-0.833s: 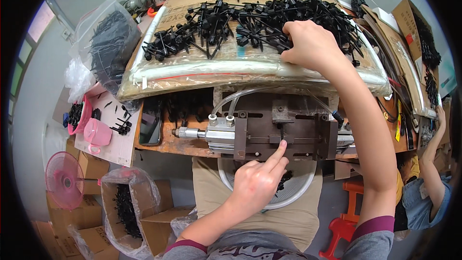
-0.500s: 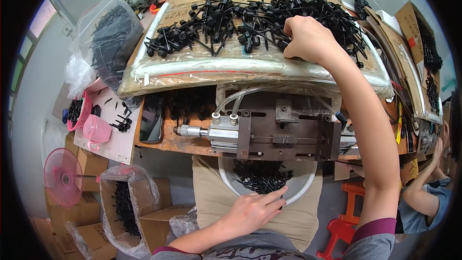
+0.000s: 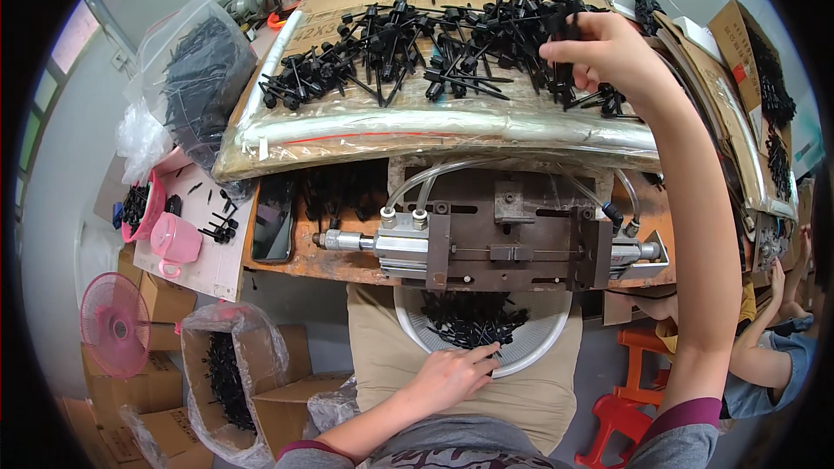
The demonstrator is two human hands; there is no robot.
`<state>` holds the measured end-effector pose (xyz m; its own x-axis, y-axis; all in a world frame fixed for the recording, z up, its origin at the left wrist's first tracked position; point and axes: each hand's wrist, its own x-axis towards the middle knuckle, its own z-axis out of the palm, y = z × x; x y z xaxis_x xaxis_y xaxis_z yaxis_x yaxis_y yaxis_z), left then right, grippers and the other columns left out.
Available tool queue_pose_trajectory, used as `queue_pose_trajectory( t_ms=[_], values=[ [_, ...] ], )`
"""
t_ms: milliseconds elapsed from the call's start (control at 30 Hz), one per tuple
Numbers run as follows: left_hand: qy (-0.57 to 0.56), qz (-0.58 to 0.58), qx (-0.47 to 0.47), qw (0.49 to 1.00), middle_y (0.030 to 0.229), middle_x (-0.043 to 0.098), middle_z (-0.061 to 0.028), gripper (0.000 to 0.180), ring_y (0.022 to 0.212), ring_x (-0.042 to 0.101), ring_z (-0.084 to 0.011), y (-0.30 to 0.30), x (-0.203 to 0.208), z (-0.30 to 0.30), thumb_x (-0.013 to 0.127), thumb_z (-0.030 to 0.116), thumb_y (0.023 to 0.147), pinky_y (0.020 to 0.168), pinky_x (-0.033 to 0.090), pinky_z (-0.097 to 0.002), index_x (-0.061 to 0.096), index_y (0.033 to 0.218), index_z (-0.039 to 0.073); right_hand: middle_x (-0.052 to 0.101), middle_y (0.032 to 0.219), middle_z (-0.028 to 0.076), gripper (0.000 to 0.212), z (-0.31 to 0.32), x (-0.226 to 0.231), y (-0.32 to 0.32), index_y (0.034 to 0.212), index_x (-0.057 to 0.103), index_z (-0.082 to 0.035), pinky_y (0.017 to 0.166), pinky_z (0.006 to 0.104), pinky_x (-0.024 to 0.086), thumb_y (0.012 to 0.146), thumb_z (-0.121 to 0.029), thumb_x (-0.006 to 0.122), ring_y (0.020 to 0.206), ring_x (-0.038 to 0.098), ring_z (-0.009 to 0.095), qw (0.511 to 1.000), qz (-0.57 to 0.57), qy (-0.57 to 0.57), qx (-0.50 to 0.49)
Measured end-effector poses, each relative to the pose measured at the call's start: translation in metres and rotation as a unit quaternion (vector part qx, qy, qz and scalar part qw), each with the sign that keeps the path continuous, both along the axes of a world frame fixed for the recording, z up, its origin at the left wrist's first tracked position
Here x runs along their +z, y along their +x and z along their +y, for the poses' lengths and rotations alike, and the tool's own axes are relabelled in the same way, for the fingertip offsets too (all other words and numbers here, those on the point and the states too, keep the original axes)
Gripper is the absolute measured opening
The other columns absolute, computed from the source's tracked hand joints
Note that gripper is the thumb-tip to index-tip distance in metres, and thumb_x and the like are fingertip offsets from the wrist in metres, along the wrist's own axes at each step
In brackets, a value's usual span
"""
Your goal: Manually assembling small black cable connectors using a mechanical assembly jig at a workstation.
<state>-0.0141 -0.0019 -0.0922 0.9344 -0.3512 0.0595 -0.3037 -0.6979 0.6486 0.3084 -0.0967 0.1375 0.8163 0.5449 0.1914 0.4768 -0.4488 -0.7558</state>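
Note:
My right hand point(image 3: 612, 56) is raised over the right end of a heap of black plastic stem parts point(image 3: 391, 39) with knobbed heads. Its thumb and fingers are closed around a dark, blurred black part point(image 3: 563, 28); how many it holds I cannot tell. On my lap rests a white basket point(image 3: 556, 343) containing more black stem parts point(image 3: 469, 317). My left hand point(image 3: 452, 379) lies over its near rim, fingers stretched out and fingertips touching the parts. Between basket and heap sits a metal clamping fixture point(image 3: 512, 247) with air cylinders, its jaws holding no visible part.
The heap lies on a plastic-wrapped cardboard tray point(image 3: 347, 128). A phone point(image 3: 274, 226) and pink cup point(image 3: 176, 236) are at left, above a pink fan point(image 3: 115, 324) and a lined box point(image 3: 195, 382). At right are a red stool point(image 3: 612, 426) and another person's arm point(image 3: 764, 356).
My right hand has moved right and lifted off the heap with a black part in its fingers. Parts near it have shifted. My left hand has drawn back slightly on the basket.

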Motion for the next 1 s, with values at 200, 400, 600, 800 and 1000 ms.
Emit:
queue_pose_trajectory(
  t_ms=[200, 400, 600, 800, 1000],
  values=[
    [0.066, -0.004, 0.005, 0.998, 0.127, 0.062, -0.0120, 0.031, 0.082, 0.070, -0.0252, 0.000, -0.012, -0.005, 0.071, 0.026, 0.082, 0.069, 0.057, -0.0337, 0.067, 0.107, 0.008, 0.067, 0.087, 0.006, 0.030, -0.020, -0.010, -0.013, 0.099, 0.067, 0.003, 0.066, 0.0221, 0.053, 0.085, -0.022, 0.074, 0.071, 0.062, 0.007, 0.975, 0.070, 0.212, 0.018],
    [-0.114, -0.144, 0.091, 0.979, 0.110, 0.070, -0.0125, 0.027, 0.081, 0.070, -0.0240, 0.020, 0.046, -0.004, 0.076, 0.016, 0.078, 0.067, 0.055, -0.0302, 0.070, 0.103, 0.005, 0.068, 0.095, 0.011, 0.023, -0.042, -0.048, -0.092, 0.102, 0.064, 0.002, 0.062, 0.0244, 0.055, 0.089, -0.017, 0.069, 0.070, 0.064, 0.009, 0.914, 0.204, 0.348, 0.055],
    [-0.213, -0.272, 0.190, 0.919, 0.105, 0.071, -0.0165, 0.029, 0.091, 0.068, -0.0258, 0.045, 0.095, 0.010, 0.076, 0.001, 0.074, 0.079, 0.051, -0.0340, 0.068, 0.102, 0.000, 0.066, 0.098, 0.017, 0.012, -0.063, -0.101, -0.148, 0.099, 0.061, 0.002, 0.059, 0.0265, 0.056, 0.091, -0.006, 0.063, 0.064, 0.064, 0.014, 0.805, 0.363, 0.464, 0.062],
    [-0.304, -0.203, 0.220, 0.904, 0.098, 0.070, -0.0126, 0.032, 0.086, 0.065, -0.0218, 0.048, 0.112, 0.011, 0.079, 0.001, 0.073, 0.073, 0.052, -0.0309, 0.070, 0.104, 0.000, 0.065, 0.100, 0.019, 0.014, -0.063, -0.127, -0.194, 0.094, 0.064, 0.005, 0.063, 0.0265, 0.057, 0.081, 0.005, 0.071, 0.074, 0.067, 0.018, 0.887, 0.233, 0.397, 0.031],
    [-0.270, -0.213, 0.152, 0.927, 0.092, 0.069, -0.0098, 0.037, 0.077, 0.064, -0.0153, 0.047, 0.106, 0.008, 0.085, 0.004, 0.067, 0.064, 0.051, -0.0249, 0.071, 0.100, 0.001, 0.070, 0.093, 0.013, 0.024, -0.062, -0.138, -0.208, 0.089, 0.069, -0.001, 0.078, 0.0322, 0.053, 0.069, 0.003, 0.082, 0.088, 0.067, 0.022, 0.941, 0.097, 0.325, 0.009]
  ],
)
